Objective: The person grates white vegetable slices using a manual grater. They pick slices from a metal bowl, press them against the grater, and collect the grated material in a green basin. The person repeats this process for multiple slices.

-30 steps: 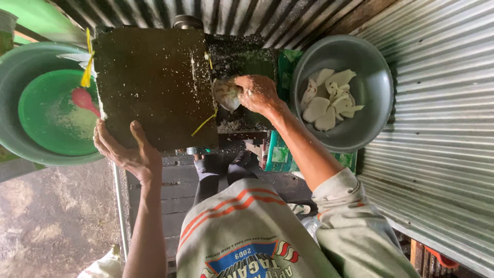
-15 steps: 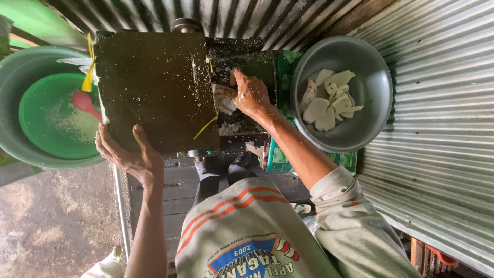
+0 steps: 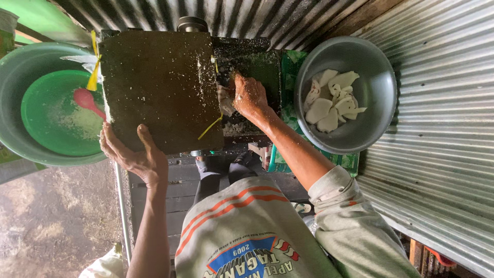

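At the far left of the frame a grey-green basin (image 3: pixel 15 128) holds a green plate (image 3: pixel 56 116) dusted with white gratings, and a red spoon (image 3: pixel 87 100) lies on the plate toward its right side. A yellow strip (image 3: pixel 94 77) hangs at the basin's right rim, against the edge of the machine.

Left of centre stands a dark metal box (image 3: pixel 162 90), flecked with white shreds. The left hand (image 3: pixel 131 157) is spread against its lower left corner, fingers open and pressing flat; it steadies the box and grips nothing.

Just right of the box, in the upper middle, the right hand (image 3: pixel 249 98) is curled around a white piece (image 3: pixel 225 100) and pushes it into the gap between the box and a dark, shred-covered chute (image 3: pixel 257 62). Only part of the piece shows under the fingers.

Further right, a grey bowl (image 3: pixel 378 82) holds more white chunks (image 3: pixel 332 100), piled toward its left side. By their look they seem firm, curved and light, probably moist and a little slippery, and likely to snap if bent. A hold on the outer edge, with fingertips kept well back from the gap, would look safest.

Corrugated sheet (image 3: pixel 442 154) fills the right of the frame.
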